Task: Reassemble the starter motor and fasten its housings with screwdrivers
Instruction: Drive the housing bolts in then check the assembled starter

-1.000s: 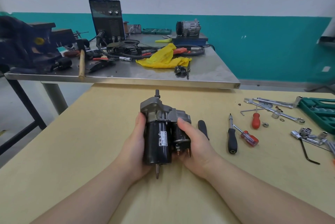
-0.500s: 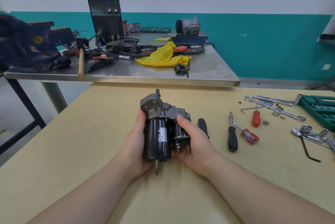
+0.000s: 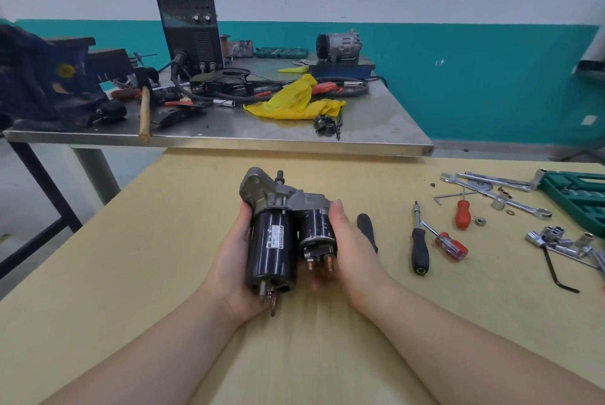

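Note:
The starter motor, a black cylinder with a grey cast nose and a smaller black solenoid beside it, is held just above the yellow table. My left hand cups the cylinder from the left and below. My right hand grips the solenoid side, thumb on the grey housing. To the right lie a black-handled screwdriver, a red clear-handled screwdriver, a small red-handled screwdriver and a black handle partly behind my right hand.
Spanners, sockets, a hex key and a green tool case crowd the table's right side. Beyond stands a steel bench with a welder, vice, hammer and yellow cloth.
Both hands have kept hold of the starter motor and tilted it a little, so its rear end with the stud faces me more. The tools have not moved.

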Demonstrator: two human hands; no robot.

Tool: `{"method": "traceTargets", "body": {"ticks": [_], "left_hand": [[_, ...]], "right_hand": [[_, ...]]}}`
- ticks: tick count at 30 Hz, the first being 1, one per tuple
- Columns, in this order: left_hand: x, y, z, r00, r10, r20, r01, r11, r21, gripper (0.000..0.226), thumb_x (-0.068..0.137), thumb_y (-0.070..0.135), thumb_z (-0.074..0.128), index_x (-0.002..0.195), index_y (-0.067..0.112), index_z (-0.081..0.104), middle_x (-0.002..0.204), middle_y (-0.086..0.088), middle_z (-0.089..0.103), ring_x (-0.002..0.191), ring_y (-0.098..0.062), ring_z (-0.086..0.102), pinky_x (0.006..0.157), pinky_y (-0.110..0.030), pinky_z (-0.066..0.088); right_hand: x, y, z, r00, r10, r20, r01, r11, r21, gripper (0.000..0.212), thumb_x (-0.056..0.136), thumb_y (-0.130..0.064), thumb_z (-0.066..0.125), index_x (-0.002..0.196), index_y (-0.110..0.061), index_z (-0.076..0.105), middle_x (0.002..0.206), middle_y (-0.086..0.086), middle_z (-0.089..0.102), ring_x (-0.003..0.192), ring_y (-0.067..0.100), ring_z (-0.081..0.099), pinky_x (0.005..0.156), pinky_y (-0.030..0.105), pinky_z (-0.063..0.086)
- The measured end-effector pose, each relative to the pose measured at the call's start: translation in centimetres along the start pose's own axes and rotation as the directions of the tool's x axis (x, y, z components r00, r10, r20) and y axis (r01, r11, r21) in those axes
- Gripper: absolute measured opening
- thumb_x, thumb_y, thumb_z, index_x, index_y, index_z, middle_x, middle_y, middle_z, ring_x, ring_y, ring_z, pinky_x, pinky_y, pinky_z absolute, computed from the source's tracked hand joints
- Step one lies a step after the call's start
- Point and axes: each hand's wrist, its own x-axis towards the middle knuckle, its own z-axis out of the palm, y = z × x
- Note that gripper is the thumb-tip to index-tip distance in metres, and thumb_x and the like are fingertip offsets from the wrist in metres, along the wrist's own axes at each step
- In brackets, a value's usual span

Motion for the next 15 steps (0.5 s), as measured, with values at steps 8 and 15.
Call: {"method": "traceTargets", "body": {"ticks": [8, 15], "left_hand": [[-0.4, -0.2, -0.1, 0.999, 0.031, 0.013, -0.028, 0.986, -0.165, 0.073, 0.097, 0.071, 0.061, 0.135, 0.011, 0.075, 0.142, -0.014, 0.070, 0.124, -0.030, 0.073, 0.093, -0.045, 0.064], [-0.9, -0.2, -0.1, 0.998, -0.028, 0.052, 0.033, 0.996, -0.087, 0.073, 0.103, 0.067, 0.059, 0.151, 0.011, 0.061, 0.162, -0.013, 0.052, 0.149, -0.030, 0.052, 0.125, -0.047, 0.040]], "right_hand": [[1.1, -1.8, -3.7, 0.816, -0.577, 0.045, 0.420, 0.537, -0.731, 0.044, 0.099, -0.012, 0.064, 0.132, -0.039, 0.052, 0.120, -0.020, 0.065, 0.110, 0.003, 0.062, 0.094, 0.035, 0.054], [-0.3, -2.1, -2.8, 0.675, -0.573, 0.465, 0.655, 0.174, -0.735, 0.086, 0.081, -0.024, 0.083, 0.155, -0.027, 0.041, 0.167, -0.004, 0.034, 0.150, 0.023, 0.041, 0.116, 0.052, 0.043]]}}
